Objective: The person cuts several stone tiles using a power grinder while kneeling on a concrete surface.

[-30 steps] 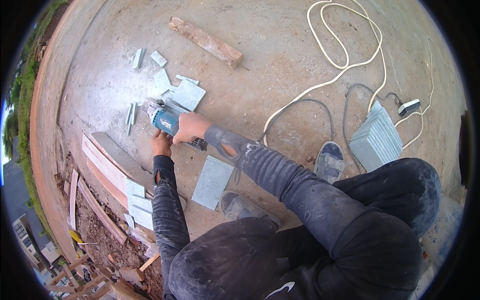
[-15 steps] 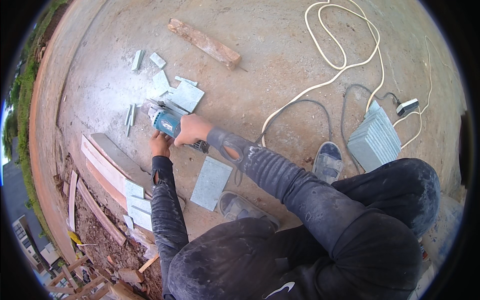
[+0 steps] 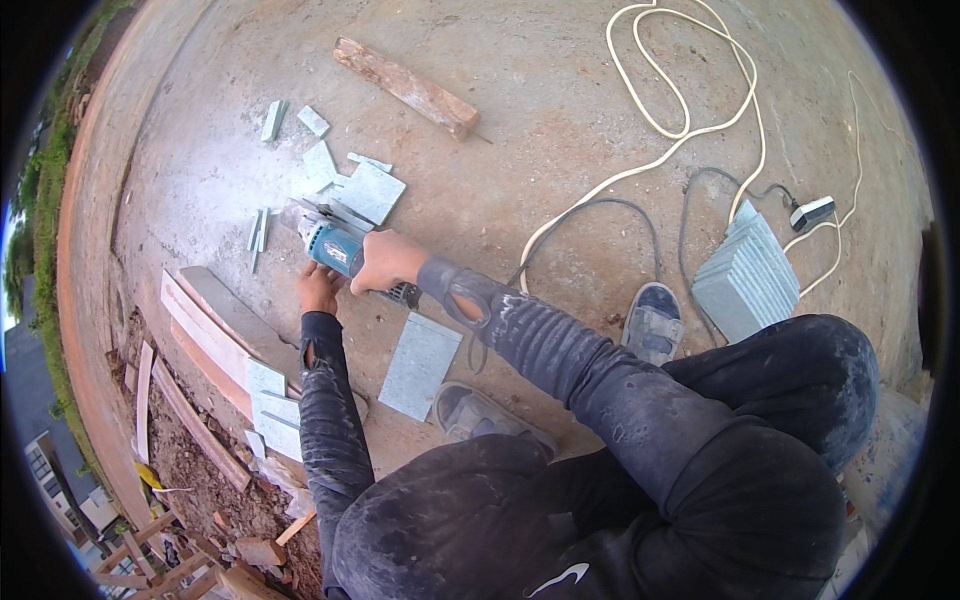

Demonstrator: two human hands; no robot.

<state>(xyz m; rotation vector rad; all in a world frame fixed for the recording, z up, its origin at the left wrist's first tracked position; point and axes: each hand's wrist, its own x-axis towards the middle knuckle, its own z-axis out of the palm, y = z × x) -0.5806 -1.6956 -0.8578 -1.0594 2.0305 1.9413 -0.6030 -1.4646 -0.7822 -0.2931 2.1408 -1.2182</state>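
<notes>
My right hand [image 3: 392, 260] is closed round the body of a teal and black handheld tile cutter [image 3: 333, 246]. The tool sits low over the ground among cut pieces, with pale dust about its front end. Just below the housing is my left hand [image 3: 318, 288], its fingers bent in against the tool's near side; what they grip is hidden. Beyond the cutter lies a squarish grey-green tile [image 3: 373, 192] with narrow offcuts near it. Thin strips [image 3: 259, 235] rest to the left. Nearer to me, a larger rectangular tile [image 3: 421, 366] lies flat beside my shoe.
A tile stack [image 3: 745, 280] stands at the right by a white power socket [image 3: 813, 213]. A cream cable [image 3: 640, 172] loops across the concrete, with a dark cord beside it. A timber piece [image 3: 405, 88] lies farther off. Boards [image 3: 207, 330] and more tiles [image 3: 278, 425] lie at the left.
Almost nothing differs. Both hands and the cutter hold the same place, and the whole view has shifted very slightly.
</notes>
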